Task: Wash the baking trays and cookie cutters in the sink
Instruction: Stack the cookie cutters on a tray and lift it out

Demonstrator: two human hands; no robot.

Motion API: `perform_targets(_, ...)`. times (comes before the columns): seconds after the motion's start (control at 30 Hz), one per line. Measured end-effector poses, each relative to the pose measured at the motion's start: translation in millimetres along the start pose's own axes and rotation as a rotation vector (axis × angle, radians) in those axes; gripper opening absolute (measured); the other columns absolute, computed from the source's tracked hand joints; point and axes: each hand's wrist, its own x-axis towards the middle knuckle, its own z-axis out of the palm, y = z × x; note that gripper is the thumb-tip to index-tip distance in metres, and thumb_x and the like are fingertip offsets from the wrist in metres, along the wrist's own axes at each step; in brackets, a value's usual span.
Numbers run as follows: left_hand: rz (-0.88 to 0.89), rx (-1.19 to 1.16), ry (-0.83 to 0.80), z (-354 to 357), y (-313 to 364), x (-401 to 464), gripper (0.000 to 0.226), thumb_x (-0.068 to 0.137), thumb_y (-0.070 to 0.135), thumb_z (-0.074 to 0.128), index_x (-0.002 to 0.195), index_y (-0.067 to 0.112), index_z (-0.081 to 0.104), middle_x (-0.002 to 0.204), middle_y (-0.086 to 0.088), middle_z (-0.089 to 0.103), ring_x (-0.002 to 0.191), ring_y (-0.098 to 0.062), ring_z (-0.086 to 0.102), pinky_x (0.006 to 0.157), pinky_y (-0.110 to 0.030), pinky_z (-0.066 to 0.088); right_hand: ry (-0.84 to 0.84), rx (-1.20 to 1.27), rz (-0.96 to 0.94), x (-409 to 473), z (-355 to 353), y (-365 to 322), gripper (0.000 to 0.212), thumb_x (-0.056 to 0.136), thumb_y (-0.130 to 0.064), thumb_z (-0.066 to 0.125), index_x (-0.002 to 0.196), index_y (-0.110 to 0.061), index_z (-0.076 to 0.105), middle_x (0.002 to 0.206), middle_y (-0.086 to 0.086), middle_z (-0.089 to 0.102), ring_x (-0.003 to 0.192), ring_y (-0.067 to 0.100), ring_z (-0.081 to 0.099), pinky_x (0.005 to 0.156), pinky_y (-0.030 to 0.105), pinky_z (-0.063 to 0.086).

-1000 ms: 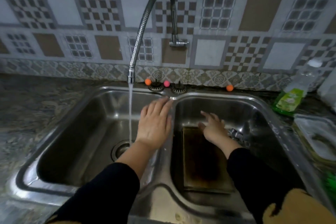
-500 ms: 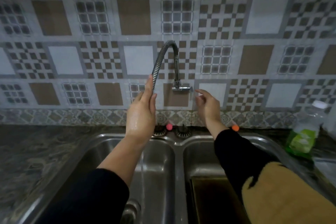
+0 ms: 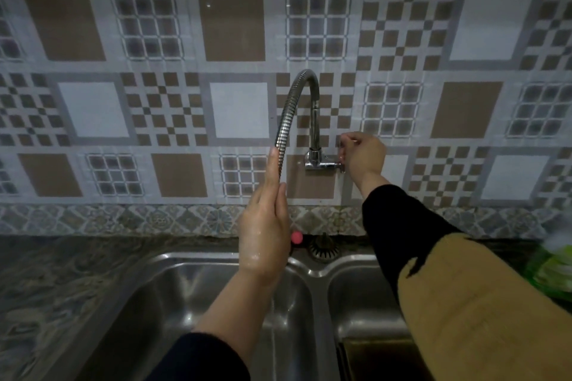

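- Both hands were up at the wall tap (image 3: 318, 161), which I take as my landmark: right hand (image 3: 363, 153) just right of it, fingers curled round the small handle at the end of the tap body, pinching it.
- Left hand (image 3: 266, 226) was left of the tap, wet, fingers straight and together, laid flat along the ribbed flexible spout (image 3: 286, 120) where it hangs down; it steadied the hose rather than gripped it.
- Below the tap lay the double steel sink (image 3: 312, 275); only a dark corner of the baking tray (image 3: 374, 359) showed in the basin below and right of the tap, mostly behind my right sleeve. Cookie cutters I could not see at that moment.
- Judging by that corner, the tray was thin, stiff metal: light, but slick once wet and soapy, with hard rims. I would have taken it by a long edge, thumb over the rim, rather than by the flat face.
- The hose looked springy and would swing, so aiming it wanted a hand near its outlet.
- Directly below the tap, on the ledge behind the sink, sat a pink stopper (image 3: 296, 237) and a metal strainer (image 3: 322, 248); far right of the tap, a blurred green detergent bottle (image 3: 552, 269).
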Motion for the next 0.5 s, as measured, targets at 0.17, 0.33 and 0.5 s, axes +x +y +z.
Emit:
perform_targets(0.17,-0.002,-0.006,0.0,-2.0,-4.5,-4.7,0.055,0.103,0.014,0.038,0.148,0.031,0.013,0.121,0.021,0.056,0.112,-0.002,0.048,0.083,-0.008,0.041,-0.002,-0.056,0.051,6.1,2.2,-3.4,0.013,0.088,-0.016,0.064,0.09,-0.01,0.076,0.075,0.008,0.071,0.071,0.024,0.069,0.072,0.035,0.058)
perform_targets(0.33,-0.081,0.001,-0.089,-8.6,7.0,-5.6,0.052,0.103,0.025,0.031,0.144,0.046,0.007,0.134,0.016,0.05,0.116,-0.014,0.042,0.088,-0.02,0.043,-0.142,0.058,0.125,-12.3,-18.8,-10.5,0.026,0.091,-0.007,0.06,0.115,-0.014,0.065,0.065,0.004,0.063,0.049,0.015,0.054,0.046,0.025,0.047)
perform_targets(0.5,-0.104,0.366,-0.152,-13.5,20.2,-13.6,0.071,0.101,0.024,0.034,0.147,0.04,-0.017,0.137,-0.005,0.036,0.088,-0.016,0.057,0.077,-0.03,0.054,-0.313,-0.256,0.082,-57.3,-62.4,-17.3,0.02,0.094,-0.026,0.058,0.112,-0.019,0.065,0.071,0.0,0.067,0.05,0.007,0.061,0.049,0.017,0.049)
